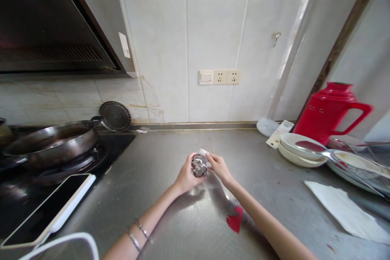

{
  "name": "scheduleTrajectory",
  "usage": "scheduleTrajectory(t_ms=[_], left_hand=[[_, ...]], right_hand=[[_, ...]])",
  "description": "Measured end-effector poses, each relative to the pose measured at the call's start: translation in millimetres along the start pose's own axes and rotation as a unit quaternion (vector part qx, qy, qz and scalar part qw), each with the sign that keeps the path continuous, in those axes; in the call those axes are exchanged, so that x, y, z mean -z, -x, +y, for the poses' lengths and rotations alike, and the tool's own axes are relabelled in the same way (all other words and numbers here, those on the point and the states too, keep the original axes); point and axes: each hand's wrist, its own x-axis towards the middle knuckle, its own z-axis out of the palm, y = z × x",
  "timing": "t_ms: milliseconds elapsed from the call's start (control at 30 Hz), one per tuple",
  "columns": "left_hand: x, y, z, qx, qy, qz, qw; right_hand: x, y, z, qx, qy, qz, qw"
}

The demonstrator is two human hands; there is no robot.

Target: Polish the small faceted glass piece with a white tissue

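In the head view, my left hand [185, 176] is closed around a small round, shiny grey object [199, 165], perhaps a glass or jar seen from its end. My right hand [218, 166] pinches a small white piece [203, 152], which looks like tissue, against the far side of that object. Both hands are just above the steel counter [170, 223]. A torn red scrap [235, 219] lies on the counter, left of my right forearm.
At left a pan [55, 142] sits on the black stove, with a phone [48, 211] and white cable [70, 236] nearer me. On the right are a red thermos [326, 109], stacked bowls [300, 158], plates with utensils, and a white paper sheet [347, 211].
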Motion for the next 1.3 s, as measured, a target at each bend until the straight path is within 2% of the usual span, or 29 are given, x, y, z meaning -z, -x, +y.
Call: scheduleTrajectory(t_ms=[100, 200, 333, 433, 500, 600, 667, 733, 867, 933, 1000, 1133, 1200, 1300], left_hand=[[-1.1, -1, -2, 0.003, 0.005, 0.015, 1.0], [-1.4, -2, -5, -0.004, 0.015, 0.016, 1.0], [-0.1, -3, -4, -0.019, 0.02, -0.013, 1.0], [0.1, -2, -1, -0.035, 0.026, -0.037, 0.998], [-0.8, -1, 1, -0.032, 0.029, -0.04, 0.998], [-2.9, 0, -1, -0.021, 0.029, -0.029, 0.999], [-3.8, -1, -3, -0.025, 0.025, -0.015, 0.999], [-4.1, -2, -5, -0.033, 0.018, -0.003, 0.999], [-4.2, -3, -3, -0.066, 0.027, -0.001, 0.997], [-4.5, -3, -2, -0.074, 0.037, -0.004, 0.997], [-4.7, -3, -2, -0.068, 0.036, -0.002, 0.997], [-3.7, -2, -2, -0.042, 0.014, 0.003, 0.999], [-2.9, -1, -2, -0.038, 0.011, 0.002, 0.999], [-2.5, -1, 0, -0.038, 0.028, -0.003, 0.999]], right_hand=[[-2, 3, -3, 0.057, 0.027, 0.028, 0.998], [-4, 13, -9, 0.157, 0.075, 0.029, 0.984], [-2, 23, -13, 0.318, 0.15, -0.023, 0.936], [0, 24, -13, 0.386, 0.188, -0.053, 0.901], [0, 22, -12, 0.383, 0.195, -0.036, 0.902], [-1, 19, -8, 0.337, 0.179, 0.019, 0.924], [-2, 19, -7, 0.333, 0.174, 0.039, 0.926], [-3, 21, -7, 0.37, 0.191, 0.036, 0.909], [-3, 26, -8, 0.469, 0.263, -0.019, 0.843], [-2, 26, -8, 0.484, 0.284, -0.035, 0.827], [-3, 25, -6, 0.464, 0.28, -0.021, 0.84], [-3, 20, -3, 0.389, 0.232, 0.036, 0.891], [-3, 20, -3, 0.396, 0.232, 0.038, 0.888], [-3, 24, -5, 0.449, 0.26, 0.001, 0.855]])
